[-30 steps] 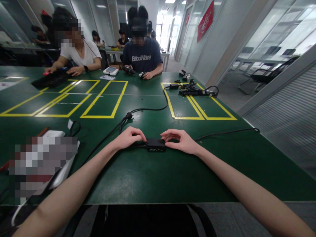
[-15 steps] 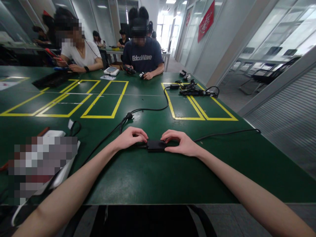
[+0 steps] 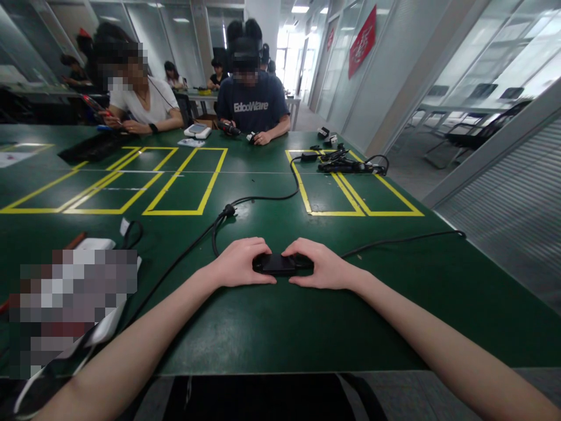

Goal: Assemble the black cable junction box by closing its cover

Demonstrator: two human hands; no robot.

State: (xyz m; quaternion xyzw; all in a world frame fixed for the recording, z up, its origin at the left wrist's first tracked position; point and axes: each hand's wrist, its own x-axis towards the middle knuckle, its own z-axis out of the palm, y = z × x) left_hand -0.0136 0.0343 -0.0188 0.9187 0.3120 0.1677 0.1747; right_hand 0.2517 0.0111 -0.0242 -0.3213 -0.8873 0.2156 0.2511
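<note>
A flat black power adapter [image 3: 280, 265] lies on the green table in front of me. My left hand [image 3: 241, 262] curls round its left end, thumb along the near side and fingers at the far side. Round the right end my right hand [image 3: 322, 263] curves in the same way, fingertips at the far edge. A black cable [image 3: 394, 239] runs off to the right from behind my right hand. Beyond my left hand lies a black plug [image 3: 228, 210] with its cord. The adapter's underside is hidden.
Yellow tape [image 3: 175, 213] marks rectangles on the table [image 3: 272, 333]. A heap of black cables [image 3: 346, 164] lies far right. On the left are a blurred-out item [image 3: 74, 292] and a black tray [image 3: 90, 147]. Two people sit across, one holding a dark tool [image 3: 230, 128].
My left hand has moved right, from the cable beside the adapter to round its left end. My right hand has shifted slightly, its fingers now further round the adapter.
</note>
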